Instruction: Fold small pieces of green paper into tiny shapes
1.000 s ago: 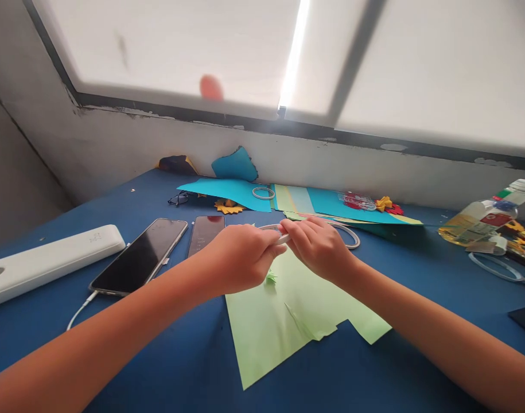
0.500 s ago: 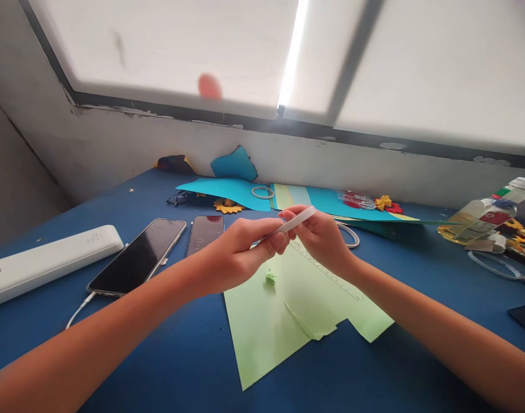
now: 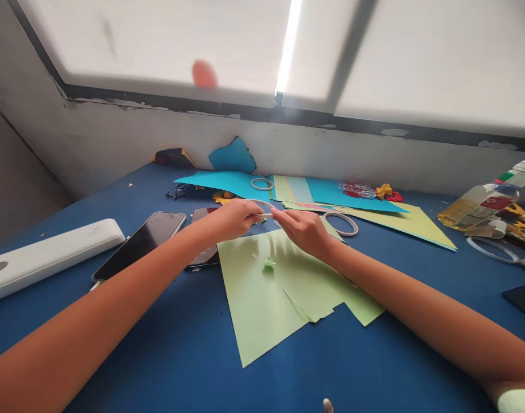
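My left hand (image 3: 238,219) is closed on a narrow white roll of tape (image 3: 264,203), gripping it from the left side. At the roll's right edge my right hand (image 3: 303,226) pinches with thumb and forefinger; whether it holds the tape's end or the roll itself is too small to make out. Below both hands lies a light green sheet of paper (image 3: 262,321) with a cut, notched front edge. On it sits a small folded green paper piece (image 3: 269,264). Another tape roll (image 3: 340,224) rests flat just beyond my right wrist.
A white power bank (image 3: 55,252), a phone (image 3: 142,244) and a second phone (image 3: 204,258) lie at left. Blue card (image 3: 228,186) with another tape roll (image 3: 261,184) lies along the wall. A bottle with yellow liquid (image 3: 477,203) leans at right.
Both hands have moved slightly up and away with the roll, which has turned from edge-on to flatter. The loose sheet by the right hand now lies lower, showing its yellow top.
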Demonstrator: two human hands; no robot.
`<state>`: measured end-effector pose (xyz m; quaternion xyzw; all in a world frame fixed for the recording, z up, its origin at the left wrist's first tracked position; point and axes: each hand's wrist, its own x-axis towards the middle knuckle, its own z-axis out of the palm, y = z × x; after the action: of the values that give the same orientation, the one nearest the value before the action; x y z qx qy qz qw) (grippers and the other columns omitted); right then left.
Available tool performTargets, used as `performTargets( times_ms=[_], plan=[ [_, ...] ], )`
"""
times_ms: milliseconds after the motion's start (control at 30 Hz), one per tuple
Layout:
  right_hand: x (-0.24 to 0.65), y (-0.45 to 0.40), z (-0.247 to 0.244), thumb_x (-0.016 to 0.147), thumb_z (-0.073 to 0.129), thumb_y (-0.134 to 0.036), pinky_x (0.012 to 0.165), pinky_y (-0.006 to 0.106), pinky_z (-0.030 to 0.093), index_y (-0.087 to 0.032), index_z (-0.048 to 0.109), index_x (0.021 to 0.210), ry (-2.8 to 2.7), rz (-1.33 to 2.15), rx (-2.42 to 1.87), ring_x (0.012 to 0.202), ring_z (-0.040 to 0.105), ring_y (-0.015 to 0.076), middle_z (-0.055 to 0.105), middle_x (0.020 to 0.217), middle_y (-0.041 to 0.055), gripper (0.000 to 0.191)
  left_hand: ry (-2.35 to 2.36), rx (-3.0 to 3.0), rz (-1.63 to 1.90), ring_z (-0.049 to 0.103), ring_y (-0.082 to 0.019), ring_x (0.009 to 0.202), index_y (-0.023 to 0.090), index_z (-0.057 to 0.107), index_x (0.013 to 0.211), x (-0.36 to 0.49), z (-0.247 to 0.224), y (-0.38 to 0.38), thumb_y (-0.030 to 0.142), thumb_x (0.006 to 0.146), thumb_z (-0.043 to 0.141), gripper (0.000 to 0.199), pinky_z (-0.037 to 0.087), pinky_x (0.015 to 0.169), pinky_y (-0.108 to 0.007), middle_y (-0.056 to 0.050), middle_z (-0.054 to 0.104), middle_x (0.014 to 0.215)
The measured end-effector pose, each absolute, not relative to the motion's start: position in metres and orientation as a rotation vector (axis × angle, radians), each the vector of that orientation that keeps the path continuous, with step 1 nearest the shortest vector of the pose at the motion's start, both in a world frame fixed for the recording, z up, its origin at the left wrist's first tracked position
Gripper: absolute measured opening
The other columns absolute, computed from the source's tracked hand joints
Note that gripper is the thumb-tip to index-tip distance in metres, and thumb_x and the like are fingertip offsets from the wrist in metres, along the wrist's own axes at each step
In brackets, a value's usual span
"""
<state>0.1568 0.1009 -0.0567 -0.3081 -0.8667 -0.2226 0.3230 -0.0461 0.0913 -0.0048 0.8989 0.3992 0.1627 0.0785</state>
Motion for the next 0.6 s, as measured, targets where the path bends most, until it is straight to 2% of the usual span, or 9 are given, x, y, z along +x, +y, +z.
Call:
performTargets(
  times_ms=[133, 233, 600],
  plan=[
    [0.157, 0.112, -0.071, 0.086, 0.041, -0.008, 0.055, 0.024, 0.041, -0.014, 0.064, 0.105, -2.316, -0.675, -0.832, 0.065, 0.061, 0.0137, 0.07, 0.081, 0.007, 0.03, 1.282, 2.685, 0.383, 0.058, -0.015, 0.078, 0.013, 0.06, 0.087, -0.042, -0.017, 0.101, 0.026, 0.089, 0.05, 0.017, 0.049, 0.071, -0.031, -0.004, 0.061, 0.086],
    [0.157, 0.113, -0.074, 0.086, 0.039, -0.007, 0.057, 0.025, 0.041, -0.013, 0.063, 0.106, -2.336, -0.711, -0.836, 0.068, 0.063, 0.0146, 0.071, 0.085, 0.0076, 0.032, 1.357, 2.647, 0.343, 0.059, -0.017, 0.086, 0.013, 0.056, 0.105, -0.042, -0.025, 0.102, 0.031, 0.089, 0.051, 0.024, 0.051, 0.075, -0.035, -0.006, 0.059, 0.102],
    [0.155, 0.11, -0.071, 0.089, 0.038, -0.013, 0.06, 0.027, 0.04, -0.015, 0.065, 0.094, -2.325, -0.644, -0.875, 0.068, 0.062, 0.0156, 0.07, 0.083, 0.0068, 0.028, 1.423, 2.583, 0.334, 0.059, -0.019, 0.09, 0.014, 0.055, 0.108, -0.042, -0.034, 0.104, 0.031, 0.089, 0.051, 0.025, 0.051, 0.077, -0.037, -0.007, 0.058, 0.107]
  ],
)
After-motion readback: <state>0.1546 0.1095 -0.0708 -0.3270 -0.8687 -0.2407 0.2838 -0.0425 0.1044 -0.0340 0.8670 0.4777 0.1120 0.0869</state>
